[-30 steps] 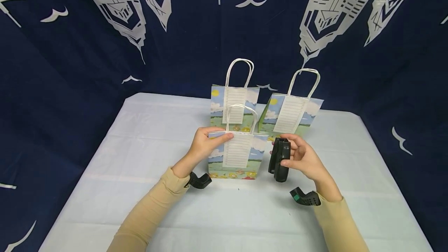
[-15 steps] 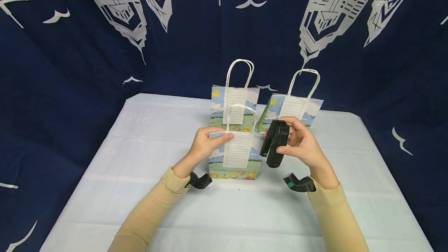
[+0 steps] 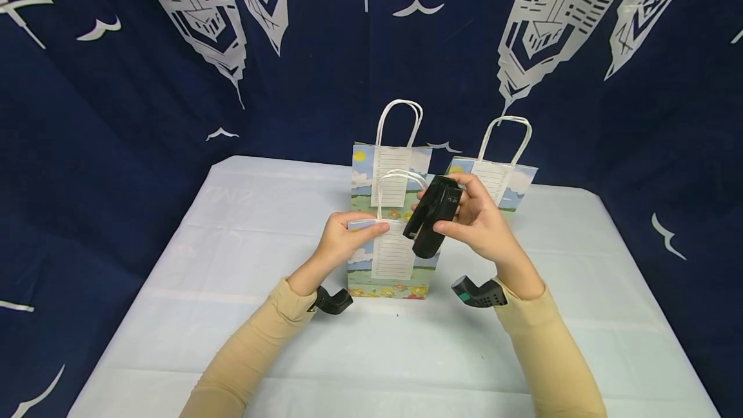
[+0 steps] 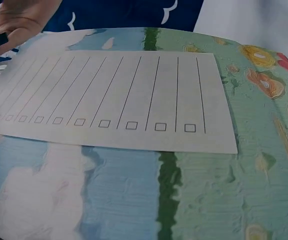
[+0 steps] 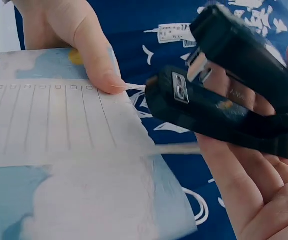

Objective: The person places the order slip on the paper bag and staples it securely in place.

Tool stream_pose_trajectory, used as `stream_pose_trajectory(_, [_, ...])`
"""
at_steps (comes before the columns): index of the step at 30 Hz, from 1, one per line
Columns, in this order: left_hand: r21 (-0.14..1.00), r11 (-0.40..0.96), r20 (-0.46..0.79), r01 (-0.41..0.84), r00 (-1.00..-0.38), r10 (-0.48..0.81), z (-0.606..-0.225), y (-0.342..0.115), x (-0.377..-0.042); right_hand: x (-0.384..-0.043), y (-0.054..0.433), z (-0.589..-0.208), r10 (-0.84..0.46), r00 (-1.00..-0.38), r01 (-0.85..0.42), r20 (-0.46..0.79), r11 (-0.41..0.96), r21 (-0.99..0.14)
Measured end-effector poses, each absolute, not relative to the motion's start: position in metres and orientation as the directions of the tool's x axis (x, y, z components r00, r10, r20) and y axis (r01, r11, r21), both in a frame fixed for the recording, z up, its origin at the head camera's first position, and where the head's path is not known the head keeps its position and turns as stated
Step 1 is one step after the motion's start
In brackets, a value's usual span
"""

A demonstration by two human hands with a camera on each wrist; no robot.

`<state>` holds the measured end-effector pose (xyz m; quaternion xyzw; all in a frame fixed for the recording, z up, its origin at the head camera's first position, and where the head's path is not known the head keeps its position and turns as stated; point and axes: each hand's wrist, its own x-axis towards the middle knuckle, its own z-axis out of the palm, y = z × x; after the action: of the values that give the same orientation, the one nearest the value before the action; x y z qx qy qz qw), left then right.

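My left hand (image 3: 348,237) pinches the top edge of the front paper bag (image 3: 361,269), thumb in front, along with the lined paper slip (image 3: 389,257) that lies on its face. In the right wrist view the left thumb (image 5: 99,70) presses the slip's upper end. My right hand (image 3: 478,224) grips a black stapler (image 3: 435,218), tilted in front of the bag's upper right part. The stapler's jaws stand apart, with the bag's top edge just outside them. It hides part of the bag and the right side of its white handle (image 3: 400,174).
Two similar bags stand behind, a left one (image 3: 361,176) and a right one (image 3: 522,179), each with a lined slip on its front. A white cloth covers the table (image 3: 244,231). A dark blue printed curtain (image 3: 325,82) hangs behind.
My right hand has lifted the stapler from low on the right, up and leftward to the front bag's top edge. The left hand keeps its hold on the bag and slip.
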<state>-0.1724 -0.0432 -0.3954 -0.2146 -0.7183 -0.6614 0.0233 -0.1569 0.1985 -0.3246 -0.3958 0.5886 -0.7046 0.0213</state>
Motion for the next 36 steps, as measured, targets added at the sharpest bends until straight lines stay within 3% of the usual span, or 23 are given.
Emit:
stream_pose_trajectory(13, [0.931, 0.035, 0.336, 0.363, -0.891, 0.305, -0.376, -0.043, -0.16, -0.165, 0.176, -0.314, -0.483, -0.725, -0.561, 0.491, 0.001, -0.828])
stream_pose_trajectory(19, [0.929, 0.014, 0.347, 0.371, -0.881, 0.321, -0.37, -0.043, -0.156, -0.164, 0.172, -0.311, -0.509, -0.762, -0.528, 0.401, 0.131, -0.839])
stream_pose_trajectory(36, [0.924, 0.061, 0.346, 0.376, -0.896, 0.28, -0.38, -0.042, -0.161, -0.165, 0.166, -0.31, -0.504, -0.765, -0.538, 0.401, 0.157, -0.828])
